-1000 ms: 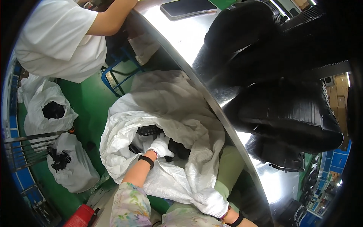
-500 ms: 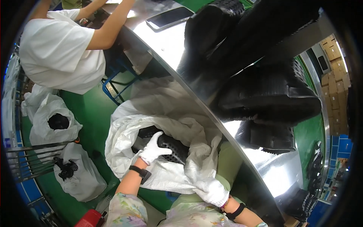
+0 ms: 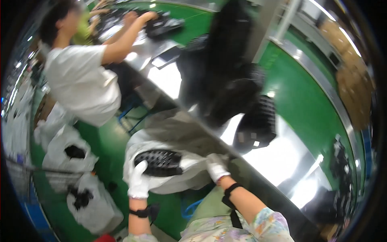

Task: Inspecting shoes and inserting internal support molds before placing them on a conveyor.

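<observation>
Gripping a black sole (image 3: 161, 162) by its left end with left hand (image 3: 138, 181), at the mouth of a white bag (image 3: 177, 186), with right hand (image 3: 217, 167) at the bag's right edge, too blurred to tell whether pinching, beside a metal table (image 3: 282, 169)

Glare burns white across the metal table (image 3: 282, 169), strip lights (image 3: 322, 9) streak the upper right, and the black pile (image 3: 217, 68) sinks into near-featureless dark! Small glints dot the studded black sole (image 3: 161, 162), motion blur smears the brown boxes (image 3: 350, 80), straight edges bow, and the fisheye rim falls to black.
</observation>
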`<action>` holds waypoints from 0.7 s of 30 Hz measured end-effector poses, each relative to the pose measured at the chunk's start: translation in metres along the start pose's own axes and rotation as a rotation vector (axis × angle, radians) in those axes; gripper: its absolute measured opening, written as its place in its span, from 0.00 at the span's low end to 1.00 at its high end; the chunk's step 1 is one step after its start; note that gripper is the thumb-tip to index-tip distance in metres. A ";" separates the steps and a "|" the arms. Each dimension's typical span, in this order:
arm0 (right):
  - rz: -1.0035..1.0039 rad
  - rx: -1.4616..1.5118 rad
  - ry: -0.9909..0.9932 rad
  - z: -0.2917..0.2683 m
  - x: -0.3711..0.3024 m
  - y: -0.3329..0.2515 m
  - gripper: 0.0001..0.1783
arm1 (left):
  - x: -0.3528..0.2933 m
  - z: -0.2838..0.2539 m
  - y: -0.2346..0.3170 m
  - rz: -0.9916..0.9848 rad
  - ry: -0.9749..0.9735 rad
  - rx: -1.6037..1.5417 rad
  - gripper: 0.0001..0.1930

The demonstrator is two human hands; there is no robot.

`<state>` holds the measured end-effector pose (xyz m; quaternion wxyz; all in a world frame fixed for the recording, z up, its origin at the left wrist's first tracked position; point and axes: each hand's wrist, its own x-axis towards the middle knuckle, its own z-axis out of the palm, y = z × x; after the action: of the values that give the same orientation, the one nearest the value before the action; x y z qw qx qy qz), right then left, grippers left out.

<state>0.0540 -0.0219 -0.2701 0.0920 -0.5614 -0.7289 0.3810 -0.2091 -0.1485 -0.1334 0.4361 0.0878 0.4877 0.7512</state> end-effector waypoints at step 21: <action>-0.250 0.625 0.552 -0.250 -0.285 -0.043 0.66 | -0.143 0.275 -0.038 -0.549 -0.959 0.184 0.30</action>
<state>0.2627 -0.1652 0.0149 0.4944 -0.4948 -0.5891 0.4046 0.0523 -0.0687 0.0173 0.7790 0.3271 0.3033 0.4406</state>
